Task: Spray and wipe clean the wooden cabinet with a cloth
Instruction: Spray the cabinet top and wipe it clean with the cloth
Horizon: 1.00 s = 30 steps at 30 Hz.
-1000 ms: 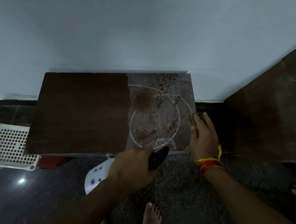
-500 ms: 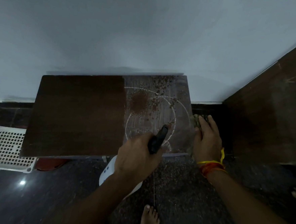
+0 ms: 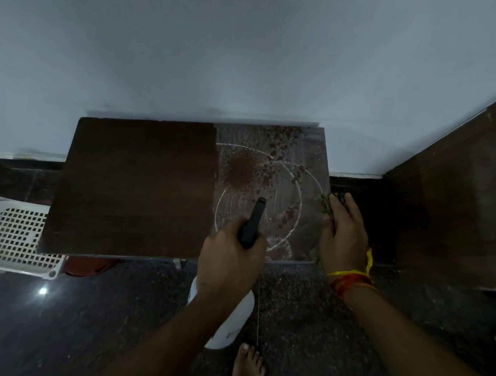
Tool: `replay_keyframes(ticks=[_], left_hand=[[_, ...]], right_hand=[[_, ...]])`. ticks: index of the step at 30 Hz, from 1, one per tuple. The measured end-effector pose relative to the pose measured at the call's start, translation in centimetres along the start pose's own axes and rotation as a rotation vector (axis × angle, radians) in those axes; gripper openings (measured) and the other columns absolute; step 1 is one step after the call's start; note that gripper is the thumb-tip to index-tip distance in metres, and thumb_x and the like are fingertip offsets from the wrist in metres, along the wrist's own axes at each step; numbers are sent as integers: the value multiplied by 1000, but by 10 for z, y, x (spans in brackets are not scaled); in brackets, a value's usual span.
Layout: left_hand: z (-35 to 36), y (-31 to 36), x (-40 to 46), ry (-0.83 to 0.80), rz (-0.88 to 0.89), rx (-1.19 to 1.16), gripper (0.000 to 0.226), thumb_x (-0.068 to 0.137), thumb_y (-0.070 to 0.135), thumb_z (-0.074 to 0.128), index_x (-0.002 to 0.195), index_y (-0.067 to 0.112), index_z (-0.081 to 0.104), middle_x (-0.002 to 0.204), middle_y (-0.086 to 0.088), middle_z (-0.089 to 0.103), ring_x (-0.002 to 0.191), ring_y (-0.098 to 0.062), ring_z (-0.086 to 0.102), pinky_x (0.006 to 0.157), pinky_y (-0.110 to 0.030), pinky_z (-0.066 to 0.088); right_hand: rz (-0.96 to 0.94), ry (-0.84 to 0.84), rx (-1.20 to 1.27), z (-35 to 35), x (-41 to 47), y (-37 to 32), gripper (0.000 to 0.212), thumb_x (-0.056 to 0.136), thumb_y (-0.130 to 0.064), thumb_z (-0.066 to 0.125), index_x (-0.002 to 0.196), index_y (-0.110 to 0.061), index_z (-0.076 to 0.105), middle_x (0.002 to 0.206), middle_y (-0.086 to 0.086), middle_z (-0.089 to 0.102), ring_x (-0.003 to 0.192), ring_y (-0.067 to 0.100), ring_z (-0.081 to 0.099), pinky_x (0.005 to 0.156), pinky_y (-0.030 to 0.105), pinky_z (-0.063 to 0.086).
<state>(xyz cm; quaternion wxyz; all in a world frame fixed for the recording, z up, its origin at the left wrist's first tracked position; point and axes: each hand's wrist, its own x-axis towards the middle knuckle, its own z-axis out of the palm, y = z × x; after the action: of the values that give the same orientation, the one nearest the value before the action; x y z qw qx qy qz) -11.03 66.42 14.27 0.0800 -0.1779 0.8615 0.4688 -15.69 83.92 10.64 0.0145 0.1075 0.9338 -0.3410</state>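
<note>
left hand [image 3: 229, 263] curled round spray bottle [image 3: 232, 313] grip, forearm reaching forward, right hand [image 3: 342, 232] fingers extended, pressing cloth [image 3: 325, 203], threads on wrist

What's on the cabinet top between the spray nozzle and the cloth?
In the head view, only dirty cabinet top: white ring marks and brown specks between nozzle and cloth.
</note>
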Motion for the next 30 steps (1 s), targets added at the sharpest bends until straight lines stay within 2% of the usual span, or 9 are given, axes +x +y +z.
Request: replay_keyframes(ticks=[3,8,12,15,18,20,25,28,30], left_hand=[[-3,-1,3,19,-47,-34,28,89,23,60,63,22,50,49,1,43,45,-17,37,47,-30,36],[-6,-11,1,8,-77,-52,30,89,25,60,61,24,48,47,4,40,39,-9,35,43,-25,32],[-14,-25,-8,0,-77,-115,22,91,25,60,74,37,54,50,3,46,41,-8,41,43,-20,32],[-24,-36,-15,28,-56,-141,19,92,25,59,73,26,55,53,-2,46,44,-10,38,44,-17,31],[-34,-45,-18,95,-85,-179,22,91,24,60,73,14,56,58,-16,49,51,-29,45,49,-31,36],[-41,-50,-16,140,-91,-194,21,90,25,61,76,9,58,61,-18,55,57,-38,52,49,-35,40],[-53,-62,-6,175,-117,-233,20,88,29,60,81,10,61,67,-18,59,59,-29,55,51,-36,45],[-56,-66,-2,161,-146,-249,17,90,27,60,74,24,58,64,-15,59,58,-27,56,50,-36,48],[-57,-70,1,144,-146,-240,19,90,27,60,72,26,57,65,-14,59,58,-25,57,52,-39,50]], right_hand=[[0,-16,9,3,2,-5,41,98,-7,48,139,-4,46,156,15,25,144,31,23,117,37,24],[-12,-45,6,11,1,-12,41,99,-8,47,140,-4,45,156,14,25,145,31,22,118,41,25],[-33,-82,0,26,-6,-20,42,98,-9,48,140,-3,45,156,15,24,146,30,18,120,40,21],[-27,-121,53,45,-14,-31,42,99,-11,48,141,-4,44,156,14,24,146,27,19,119,34,20],[-73,-178,79,73,-26,-41,43,101,-16,46,142,-8,42,157,13,21,146,25,19,119,36,23],[-127,-212,33,98,-31,-46,43,101,-18,46,142,-8,42,158,14,20,146,27,18,120,39,21],[-267,-319,-309,146,-42,-43,53,98,-30,47,147,-13,36,159,14,16,146,39,10,119,54,14],[-293,-203,-405,154,-48,-39,55,92,-31,56,142,-10,44,154,18,29,141,44,25,114,56,20],[-318,-156,-455,161,-51,-39,55,90,-31,55,140,-10,46,152,19,34,138,45,32,110,57,28]])
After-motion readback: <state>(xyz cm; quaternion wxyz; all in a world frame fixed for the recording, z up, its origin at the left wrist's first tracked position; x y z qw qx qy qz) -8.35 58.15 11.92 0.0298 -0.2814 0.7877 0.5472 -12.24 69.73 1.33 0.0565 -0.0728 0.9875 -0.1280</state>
